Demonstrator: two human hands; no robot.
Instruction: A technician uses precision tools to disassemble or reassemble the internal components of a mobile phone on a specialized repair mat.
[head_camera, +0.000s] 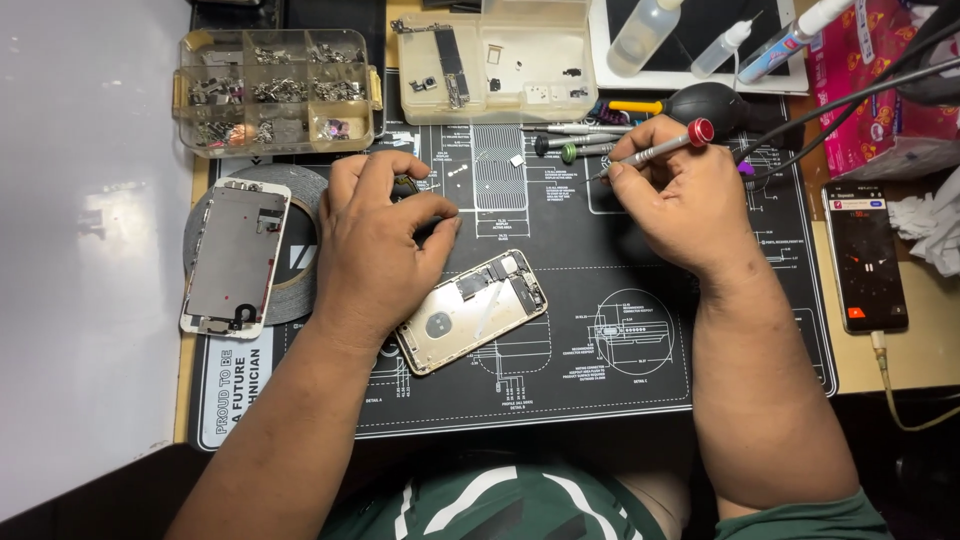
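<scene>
Right hand (690, 195) pinches the screwdriver (655, 150) pen-style for control; left hand (375, 235) curls fingers around a small dark part (405, 184), above the open phone (470, 310)

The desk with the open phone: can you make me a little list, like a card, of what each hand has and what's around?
left hand: pinching a small dark part, too small to identify
right hand: holding a red-capped screwdriver
open phone body: lying on the black work mat
screen panel: face down on a tape roll
parts box: far left corner
</scene>
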